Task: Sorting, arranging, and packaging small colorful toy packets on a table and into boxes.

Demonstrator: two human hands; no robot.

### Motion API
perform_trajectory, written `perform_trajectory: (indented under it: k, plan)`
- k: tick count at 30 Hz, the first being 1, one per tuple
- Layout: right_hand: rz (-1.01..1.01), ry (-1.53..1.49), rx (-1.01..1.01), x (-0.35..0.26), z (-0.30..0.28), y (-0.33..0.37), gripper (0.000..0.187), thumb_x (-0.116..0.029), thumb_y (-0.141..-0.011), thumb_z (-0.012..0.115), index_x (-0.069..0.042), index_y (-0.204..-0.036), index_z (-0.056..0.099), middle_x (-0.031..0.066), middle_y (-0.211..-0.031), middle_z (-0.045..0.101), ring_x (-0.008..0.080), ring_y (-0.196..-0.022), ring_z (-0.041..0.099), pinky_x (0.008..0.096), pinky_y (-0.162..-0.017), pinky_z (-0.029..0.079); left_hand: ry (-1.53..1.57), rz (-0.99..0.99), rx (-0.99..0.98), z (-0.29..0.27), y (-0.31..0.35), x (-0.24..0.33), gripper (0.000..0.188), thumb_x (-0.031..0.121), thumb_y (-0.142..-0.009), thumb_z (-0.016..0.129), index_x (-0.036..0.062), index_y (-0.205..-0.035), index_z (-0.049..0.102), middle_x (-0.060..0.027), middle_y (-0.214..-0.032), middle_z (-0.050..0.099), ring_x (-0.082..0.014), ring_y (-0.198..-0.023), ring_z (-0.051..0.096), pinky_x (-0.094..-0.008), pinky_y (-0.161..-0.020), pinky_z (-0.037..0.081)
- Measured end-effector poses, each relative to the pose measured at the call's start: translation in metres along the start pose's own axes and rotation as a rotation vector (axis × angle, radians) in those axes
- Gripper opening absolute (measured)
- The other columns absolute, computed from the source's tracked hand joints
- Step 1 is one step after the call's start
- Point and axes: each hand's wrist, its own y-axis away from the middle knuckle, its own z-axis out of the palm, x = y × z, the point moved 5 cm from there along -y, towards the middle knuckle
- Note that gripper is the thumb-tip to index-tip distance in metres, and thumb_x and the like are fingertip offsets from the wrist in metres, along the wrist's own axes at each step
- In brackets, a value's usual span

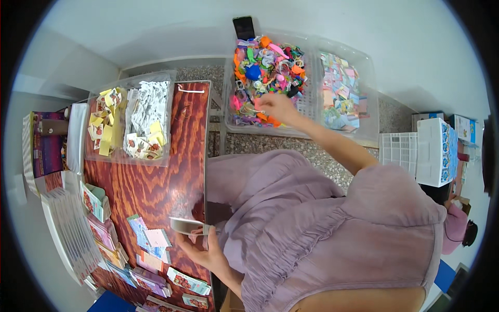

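Observation:
My left hand (208,253) grips a small shallow container (186,225) with a pale, shiny side, just over the table's edge. Something pinkish shows by its underside, but its contents are hidden. Away from the table, my right hand (278,107) reaches into a clear plastic bin (228,112) heaped with small colourful plastic trinkets (270,65). Its fingertips are pinched together among the trinkets; whatever they hold is too small to make out. A blue round piece (253,72) stands out in the heap.
A wood-grain table (182,135) carries a clear tray (169,112) of paper slips and stickers, loose cards (148,234) and several card stacks (150,281). Another bin (371,78) holds small cards. A phone (244,27) leans behind the trinkets. White crate (397,151) and a person (456,229) are at right.

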Motion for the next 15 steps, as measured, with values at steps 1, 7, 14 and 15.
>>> perform_trajectory:
  k: [1,7,14,15]
  plan:
    - [0.036,0.194,0.137,0.041,-0.007,-0.011,0.026,-0.013,-0.084,0.066,-0.006,-0.108,0.066,0.0144,-0.095,0.066,0.0306,-0.088,0.066,0.0418,-0.077,0.053,0.001,0.002,-0.001,-0.002,0.0,-0.004,0.078,0.0,-0.075,0.076,-0.0027,-0.144,0.039,-0.0137,-0.132,0.049,-0.0198,-0.11,0.052,-0.0318,-0.096,0.043]
    - [0.122,0.585,0.223,0.122,-0.024,-0.073,0.057,-0.01,-0.076,0.077,-0.012,-0.128,0.055,0.0162,-0.117,0.052,0.0371,-0.101,0.062,0.0459,-0.08,0.053,-0.01,-0.074,0.03,0.0,0.004,0.0,0.079,0.001,-0.074,0.076,-0.0006,-0.144,0.039,-0.015,-0.136,0.05,-0.0211,-0.118,0.051,-0.0347,-0.1,0.041]
    - [0.166,0.449,0.351,0.118,-0.058,-0.09,0.029,-0.022,-0.085,0.07,-0.009,-0.11,0.065,0.0175,-0.1,0.069,0.0327,-0.089,0.068,0.0447,-0.077,0.054,-0.094,-0.014,0.098,-0.013,0.015,-0.018,0.084,-0.004,-0.069,0.081,-0.0013,-0.143,0.041,-0.013,-0.134,0.049,-0.0223,-0.112,0.056,-0.0344,-0.096,0.047]
    - [-0.044,0.372,0.471,0.112,-0.084,-0.079,0.028,-0.023,-0.086,0.071,-0.008,-0.109,0.065,0.0152,-0.098,0.07,0.0304,-0.086,0.069,0.042,-0.076,0.054,-0.103,-0.01,0.036,-0.004,0.012,-0.008,0.08,-0.006,-0.074,0.075,0.0015,-0.145,0.039,-0.0098,-0.135,0.049,-0.0205,-0.118,0.052,-0.0337,-0.1,0.046]
